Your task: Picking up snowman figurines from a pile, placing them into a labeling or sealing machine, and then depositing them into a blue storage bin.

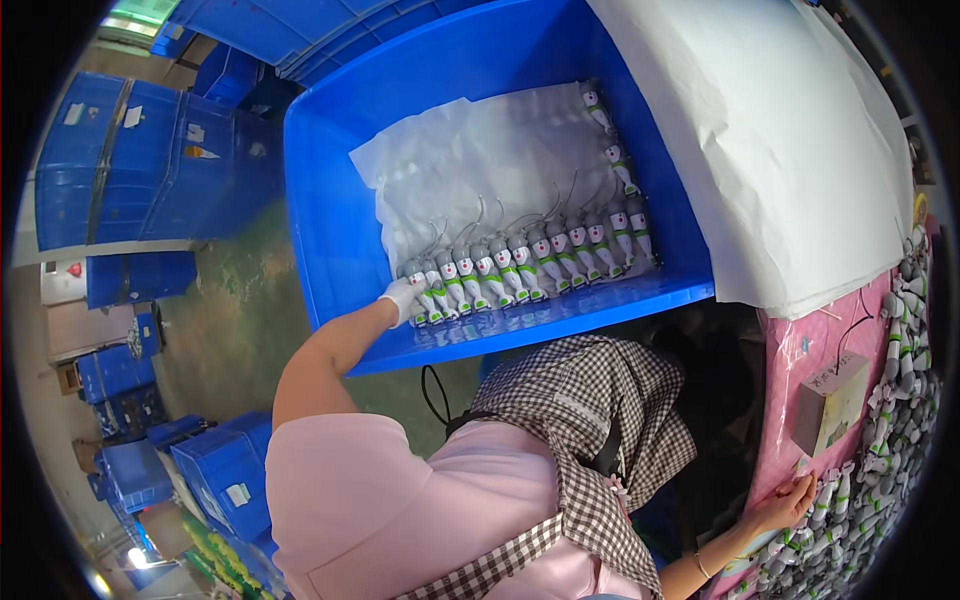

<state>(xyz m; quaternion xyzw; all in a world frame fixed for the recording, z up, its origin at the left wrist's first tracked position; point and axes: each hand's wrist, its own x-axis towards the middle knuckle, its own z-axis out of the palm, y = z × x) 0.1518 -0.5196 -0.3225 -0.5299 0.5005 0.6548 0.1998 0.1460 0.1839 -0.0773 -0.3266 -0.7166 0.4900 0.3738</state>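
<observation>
My left hand [402,298], in a white glove, is at the left end of a row of small grey-and-white figurines [505,268] with green bands. Its fingers close on the endmost figurine [416,275]; part of the grip is hidden. The row lies along the near side of a large blue plastic bin [340,235], over a white paper sheet [430,165]. Bare and with fingers stretched out, my right hand [785,505] rests at the pink-covered table's edge, beside a heap of similar figurines [860,520].
Two more figurines [608,135] lie along the bin's right wall. White paper sheets [770,130] drape beside the bin. A small box [832,402] stands on the pink cover [785,370]. Stacked blue crates [135,165] stand at left on the green floor [225,310].
</observation>
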